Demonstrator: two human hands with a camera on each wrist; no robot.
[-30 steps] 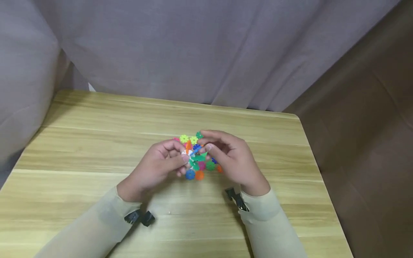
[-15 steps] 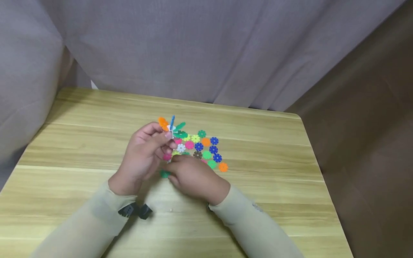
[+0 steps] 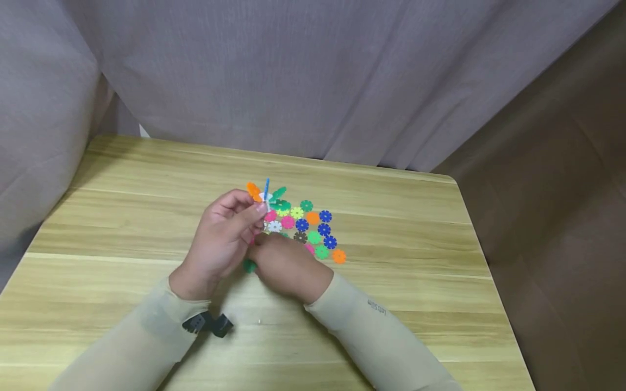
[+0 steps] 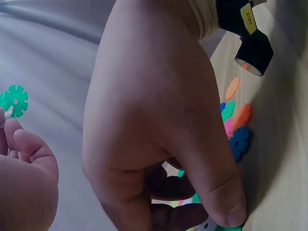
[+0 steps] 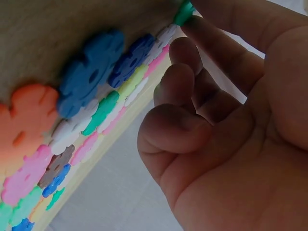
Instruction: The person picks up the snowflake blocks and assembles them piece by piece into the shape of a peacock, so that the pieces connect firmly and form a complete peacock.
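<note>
My left hand (image 3: 255,210) pinches a small cluster of joined snowflake discs (image 3: 266,195), orange, blue, green and white, and holds it above the back left of a pile of loose coloured discs (image 3: 313,231) on the wooden table (image 3: 391,217). My right hand (image 3: 255,256) reaches across to the front left of the pile. Its fingertips pinch a single green disc (image 3: 250,266). The right wrist view shows that green disc (image 5: 184,12) at the fingertips, with the loose discs (image 5: 91,70) beside them. In the left wrist view my left hand (image 4: 211,216) fills the frame, with the green disc (image 4: 14,100) at the far left.
A grey curtain (image 3: 293,81) hangs behind the table and down its left side. A brown padded surface (image 3: 548,190) lies past the table's right edge. A black camera clip (image 3: 207,325) sits at my left wrist. Bare wood surrounds the pile.
A second ago both hands held the cluster over the pile. My left hand has since lifted it back and left, and my right hand dropped to the green disc at the pile's front left.
</note>
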